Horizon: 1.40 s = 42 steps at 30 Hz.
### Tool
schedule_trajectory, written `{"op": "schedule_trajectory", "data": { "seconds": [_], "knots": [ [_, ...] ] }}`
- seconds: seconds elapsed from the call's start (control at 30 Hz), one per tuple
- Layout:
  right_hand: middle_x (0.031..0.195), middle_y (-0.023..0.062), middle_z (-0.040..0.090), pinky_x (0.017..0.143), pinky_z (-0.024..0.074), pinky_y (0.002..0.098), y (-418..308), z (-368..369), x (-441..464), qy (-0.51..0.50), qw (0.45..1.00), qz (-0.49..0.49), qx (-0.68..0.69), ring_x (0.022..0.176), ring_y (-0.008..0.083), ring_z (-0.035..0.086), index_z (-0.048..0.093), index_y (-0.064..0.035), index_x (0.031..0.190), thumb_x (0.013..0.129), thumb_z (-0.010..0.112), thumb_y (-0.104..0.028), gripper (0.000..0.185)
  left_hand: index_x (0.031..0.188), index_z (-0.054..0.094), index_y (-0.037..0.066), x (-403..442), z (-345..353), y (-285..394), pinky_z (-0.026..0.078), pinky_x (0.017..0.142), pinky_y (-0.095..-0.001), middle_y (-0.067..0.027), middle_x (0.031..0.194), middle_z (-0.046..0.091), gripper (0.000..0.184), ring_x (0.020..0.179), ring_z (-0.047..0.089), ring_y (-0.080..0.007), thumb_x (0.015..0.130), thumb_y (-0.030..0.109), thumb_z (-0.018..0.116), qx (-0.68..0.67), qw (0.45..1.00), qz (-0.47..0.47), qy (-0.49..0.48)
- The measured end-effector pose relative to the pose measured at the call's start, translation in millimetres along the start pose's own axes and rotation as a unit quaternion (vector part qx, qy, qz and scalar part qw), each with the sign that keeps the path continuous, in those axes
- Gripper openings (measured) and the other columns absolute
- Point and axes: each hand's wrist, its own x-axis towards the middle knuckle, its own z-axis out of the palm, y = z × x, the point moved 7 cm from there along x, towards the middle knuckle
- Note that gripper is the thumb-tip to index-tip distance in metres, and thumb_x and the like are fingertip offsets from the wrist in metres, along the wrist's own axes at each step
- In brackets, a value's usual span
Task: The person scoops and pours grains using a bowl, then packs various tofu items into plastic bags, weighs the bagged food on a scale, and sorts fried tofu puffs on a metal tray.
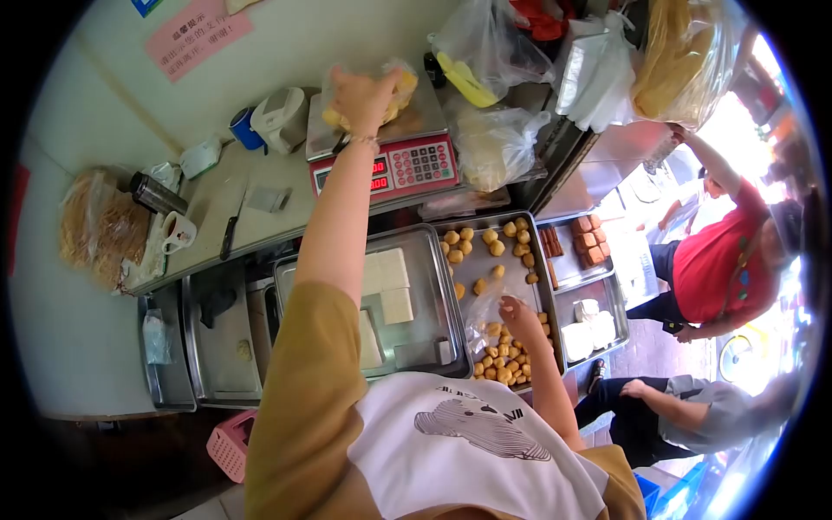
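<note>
pink sign (198, 36): "温馨提示"; scale (420, 165): "00"

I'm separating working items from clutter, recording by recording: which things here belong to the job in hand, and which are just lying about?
In the job:
- left hand, on the bag of yellow pieces
- scale under it
- right hand, holding a plastic bag
- yellow balls below

Apparently just lying about:
- knife
- white mug
- blue cup
- pink basket
</note>
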Motion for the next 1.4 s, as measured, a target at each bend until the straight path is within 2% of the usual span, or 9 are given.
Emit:
{"op": "schedule_trajectory", "data": {
  "seconds": [0.17, 0.27, 0.5, 0.63, 0.87, 1.07, 1.13, 1.23, 1.4],
  "knots": [
    [0.100, 0.0151, 0.062, 0.072, 0.0482, 0.0354, -1.9, 0.4, -31.6, 0.010, 0.999, 0.001, 0.030, 0.082, 0.0281, 0.062, 0.057, -0.0035, 0.112, 0.082, 0.058, -0.018, 0.033, 0.121, 0.034, -0.004, 10.7, 73.1, -11.8, 0.044, 0.077, -0.0385, -0.0159, 0.091, 0.063, 0.072, 0.091, 0.060, -0.0275, 0.071, 0.036, 0.068, -0.008, 0.996, 0.031, -0.078],
    [0.099, 0.0138, 0.061, 0.073, 0.0476, 0.0361, -10.9, -19.8, -42.7, 0.052, 0.995, -0.009, 0.079, 0.085, 0.0290, 0.061, 0.059, -0.0051, 0.105, 0.080, 0.060, -0.015, 0.027, 0.109, 0.038, -0.003, 27.4, 36.7, 44.7, 0.045, 0.071, -0.0327, -0.0110, 0.076, 0.060, 0.042, 0.083, 0.061, -0.0215, 0.079, 0.017, 0.060, -0.298, 0.949, 0.043, -0.094],
    [0.125, 0.0181, 0.048, 0.096, 0.0387, 0.0368, -228.8, -202.7, -52.1, 0.336, 0.883, -0.318, 0.080, 0.116, 0.0332, 0.047, 0.052, -0.0021, 0.120, 0.070, 0.075, -0.019, 0.057, 0.105, 0.047, 0.003, -64.0, -70.3, 155.2, 0.045, 0.088, -0.0360, -0.0108, 0.093, 0.056, 0.018, 0.091, 0.059, -0.0244, 0.090, 0.013, 0.048, -0.492, 0.751, -0.094, -0.429],
    [0.138, 0.0224, 0.034, 0.102, 0.0320, 0.0392, -277.8, -189.7, -13.4, 0.259, 0.888, -0.379, 0.023, 0.124, 0.0380, 0.037, 0.039, -0.0013, 0.132, 0.064, 0.079, -0.033, 0.086, 0.105, 0.047, 0.004, -180.5, -66.6, 153.0, 0.045, 0.086, -0.0357, -0.0092, 0.092, 0.056, 0.018, 0.088, 0.058, -0.0230, 0.090, 0.014, 0.049, -0.521, 0.584, -0.201, -0.589],
    [0.081, 0.0022, 0.058, 0.069, 0.0442, 0.0259, -187.5, -30.1, -45.4, -0.233, 0.900, -0.139, 0.340, 0.076, 0.0107, 0.053, 0.058, -0.0020, 0.094, 0.090, 0.055, -0.036, 0.034, 0.111, 0.047, 0.006, -314.0, -79.5, 90.6, 0.044, 0.084, -0.0346, -0.0058, 0.088, 0.056, 0.025, 0.094, 0.056, -0.0205, 0.090, 0.018, 0.049, -0.539, 0.378, -0.401, -0.637],
    [0.076, -0.0026, 0.052, 0.059, 0.0405, 0.0224, -149.5, 7.2, -91.8, -0.312, 0.874, -0.025, 0.371, 0.068, 0.0075, 0.049, 0.055, -0.0059, 0.092, 0.095, 0.047, -0.036, 0.031, 0.130, 0.036, 0.004, -339.5, -133.2, 10.3, 0.030, 0.103, -0.0372, -0.0116, 0.127, 0.046, 0.045, 0.114, 0.048, -0.0239, 0.092, 0.023, 0.051, -0.204, 0.801, -0.096, -0.554],
    [0.080, -0.0010, 0.052, 0.063, 0.0454, 0.0252, -155.6, 5.2, -103.8, -0.347, 0.893, -0.033, 0.286, 0.073, 0.0086, 0.052, 0.054, -0.0051, 0.104, 0.095, 0.047, -0.036, 0.033, 0.135, 0.030, 0.000, -372.1, -143.0, 5.6, 0.029, 0.105, -0.0365, -0.0124, 0.128, 0.048, 0.053, 0.117, 0.047, -0.0248, 0.093, 0.025, 0.050, -0.144, 0.829, 0.028, -0.539],
    [0.086, 0.0012, 0.053, 0.065, 0.0463, 0.0252, -152.3, 16.9, -112.4, -0.317, 0.905, -0.055, 0.278, 0.073, 0.0099, 0.053, 0.052, -0.0045, 0.110, 0.095, 0.045, -0.037, 0.036, 0.131, 0.038, -0.002, -422.5, -134.1, 20.6, 0.033, 0.102, -0.0377, -0.0150, 0.125, 0.051, 0.048, 0.116, 0.048, -0.0256, 0.093, 0.025, 0.050, -0.311, 0.706, -0.160, -0.615],
    [0.099, 0.0046, 0.052, 0.082, 0.0432, 0.0277, -168.0, 7.9, -124.6, -0.291, 0.883, -0.038, 0.367, 0.094, 0.0135, 0.051, 0.051, -0.0029, 0.112, 0.096, 0.044, -0.024, 0.028, 0.105, 0.057, 0.002, -430.1, -134.8, -2.8, 0.040, 0.096, -0.0346, -0.0184, 0.122, 0.053, 0.029, 0.110, 0.052, -0.0245, 0.095, 0.026, 0.044, -0.449, 0.749, -0.284, -0.396]
  ]
}}
